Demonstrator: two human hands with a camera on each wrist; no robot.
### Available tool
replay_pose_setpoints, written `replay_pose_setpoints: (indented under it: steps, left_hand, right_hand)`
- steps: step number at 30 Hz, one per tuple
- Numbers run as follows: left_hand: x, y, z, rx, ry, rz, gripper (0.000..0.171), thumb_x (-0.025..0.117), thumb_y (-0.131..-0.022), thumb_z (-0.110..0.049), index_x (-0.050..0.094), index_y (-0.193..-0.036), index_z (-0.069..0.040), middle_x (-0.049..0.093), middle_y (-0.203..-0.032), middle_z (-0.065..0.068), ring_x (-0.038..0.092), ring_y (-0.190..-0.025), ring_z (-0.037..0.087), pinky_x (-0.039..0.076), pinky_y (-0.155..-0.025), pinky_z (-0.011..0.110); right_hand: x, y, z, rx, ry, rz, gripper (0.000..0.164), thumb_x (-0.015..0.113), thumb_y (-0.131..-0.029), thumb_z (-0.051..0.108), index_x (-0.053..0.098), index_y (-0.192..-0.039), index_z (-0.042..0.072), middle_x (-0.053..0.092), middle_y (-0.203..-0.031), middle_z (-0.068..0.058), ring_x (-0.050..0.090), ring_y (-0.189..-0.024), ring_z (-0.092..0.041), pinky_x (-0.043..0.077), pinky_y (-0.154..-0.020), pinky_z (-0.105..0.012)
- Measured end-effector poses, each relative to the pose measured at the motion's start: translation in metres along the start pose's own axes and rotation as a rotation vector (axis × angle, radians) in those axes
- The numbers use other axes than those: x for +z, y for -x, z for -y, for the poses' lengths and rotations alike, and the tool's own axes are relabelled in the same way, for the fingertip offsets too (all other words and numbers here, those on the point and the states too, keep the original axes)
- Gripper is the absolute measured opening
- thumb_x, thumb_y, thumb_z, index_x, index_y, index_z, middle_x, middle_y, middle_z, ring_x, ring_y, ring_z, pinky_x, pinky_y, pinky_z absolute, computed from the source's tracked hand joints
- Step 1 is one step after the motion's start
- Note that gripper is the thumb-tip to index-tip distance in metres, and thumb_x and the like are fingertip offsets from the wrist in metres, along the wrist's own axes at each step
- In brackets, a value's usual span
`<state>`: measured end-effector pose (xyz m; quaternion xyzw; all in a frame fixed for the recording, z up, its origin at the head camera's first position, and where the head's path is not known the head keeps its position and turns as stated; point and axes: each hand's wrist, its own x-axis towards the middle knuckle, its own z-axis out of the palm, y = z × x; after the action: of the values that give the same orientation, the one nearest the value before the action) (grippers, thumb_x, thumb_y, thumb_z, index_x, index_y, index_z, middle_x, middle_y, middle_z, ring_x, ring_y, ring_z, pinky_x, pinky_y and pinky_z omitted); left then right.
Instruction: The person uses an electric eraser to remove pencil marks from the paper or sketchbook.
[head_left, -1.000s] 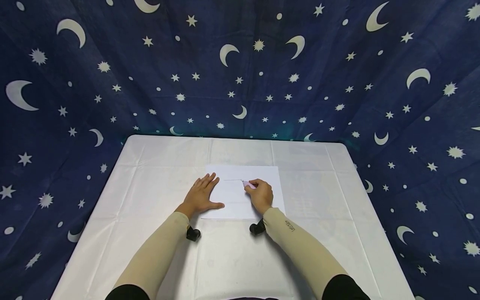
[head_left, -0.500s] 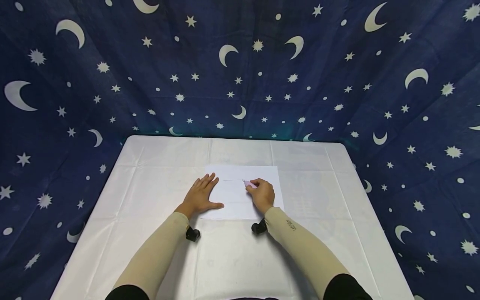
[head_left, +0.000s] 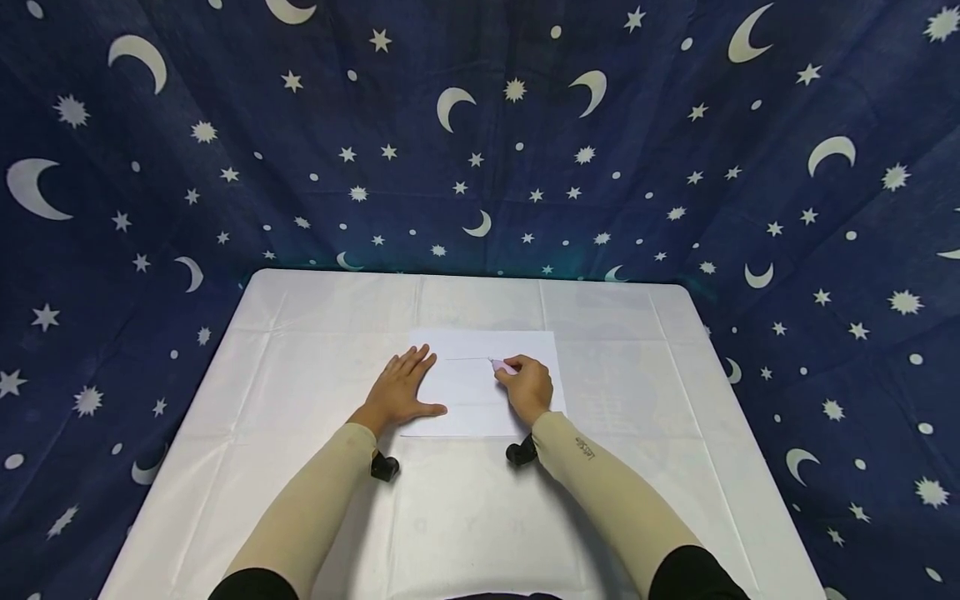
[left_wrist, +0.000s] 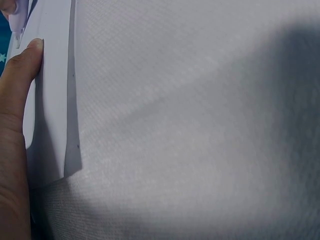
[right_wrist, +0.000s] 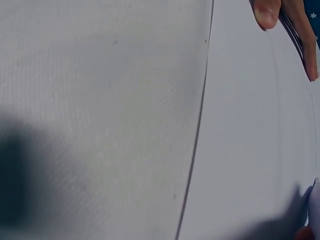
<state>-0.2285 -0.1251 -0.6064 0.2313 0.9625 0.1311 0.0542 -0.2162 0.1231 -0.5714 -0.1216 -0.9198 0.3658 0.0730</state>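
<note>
White table (head_left: 480, 517): beige sleeves (head_left: 315, 496) angle inward across it.
Paper (head_left: 472, 390): beneath both hands.
Left hand (head_left: 400, 392): unclenched, splayed over the paper's left edge.
Right hand (head_left: 529, 390): pinching a pen (head_left: 502, 367).
Pen: juts left from the grip, at a drawn line (head_left: 461, 359).

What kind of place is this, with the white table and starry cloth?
Perhaps an indoor spot set up for recording: a white-covered table, a dark blue moon-and-star cloth hung behind it, and small black wrist-worn devices.

Head view looks down; wrist views (close) share paper (head_left: 474, 390).
</note>
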Motion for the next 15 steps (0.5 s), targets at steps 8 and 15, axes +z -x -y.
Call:
replay_pose_setpoints:
  steps: [8, 15]
  left_hand:
    - [0.0010, -0.0007, -0.0002, -0.010, -0.011, 0.018, 0.110, 0.040, -0.061, -0.085, 0.017, -0.145, -0.019, 0.003, -0.150, -0.001, -0.001, -0.136, 0.018, 0.001, -0.108, 0.041]
    - [-0.0016, -0.0008, 0.0007, -0.015, -0.013, 0.029, 0.109, 0.042, -0.062, -0.084, 0.015, -0.146, -0.019, 0.004, -0.150, -0.001, -0.001, -0.136, 0.018, -0.001, -0.108, 0.041]
  right_hand:
    - [0.0068, 0.0005, 0.0057, -0.028, 0.009, 0.020, 0.019, 0.075, -0.068, 0.025, 0.073, -0.086, 0.018, 0.066, -0.077, 0.005, 0.058, -0.068, -0.014, 0.044, -0.058, -0.031]
    - [-0.0002, -0.0028, 0.0019, -0.036, 0.013, 0.036, 0.018, 0.075, -0.070, 0.025, 0.072, -0.086, 0.017, 0.066, -0.077, 0.005, 0.058, -0.068, -0.014, 0.044, -0.058, -0.031]
